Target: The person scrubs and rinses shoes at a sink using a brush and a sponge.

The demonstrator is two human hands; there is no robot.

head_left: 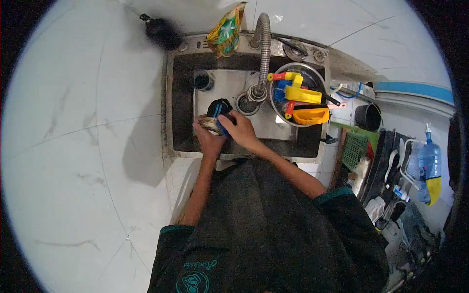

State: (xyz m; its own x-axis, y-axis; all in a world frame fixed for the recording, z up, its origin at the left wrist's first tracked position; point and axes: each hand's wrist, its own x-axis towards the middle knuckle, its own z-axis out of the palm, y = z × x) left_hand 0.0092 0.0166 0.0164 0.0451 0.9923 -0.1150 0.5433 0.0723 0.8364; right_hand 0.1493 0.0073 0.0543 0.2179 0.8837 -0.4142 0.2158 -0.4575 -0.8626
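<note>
Over the left half of the metal sink (pixel 279 128), both hands are closed on a black item with blue stripes (pixel 220 107), whose kind I cannot tell. A pale, brown-streaked part (pixel 211 125) shows at its near side. My left hand (pixel 211 142) grips that pale part from below and the left. My right hand (pixel 241 132) wraps over the dark blue side, thumb pointing at the item's middle. Just right of the item lies the drain (pixel 245 108). A dark cup (pixel 203 81) stands in the sink's back left corner.
A flexible metal faucet (pixel 265 49) arches over the sink. To its right, a round metal basin (pixel 316 73) holds several yellow, red and blue plastic-handled tools. A yellow-green pouch (pixel 226 32) stands on the back rim. Beyond the right side are a black bucket (pixel 367 117) and a green basket (pixel 354 150).
</note>
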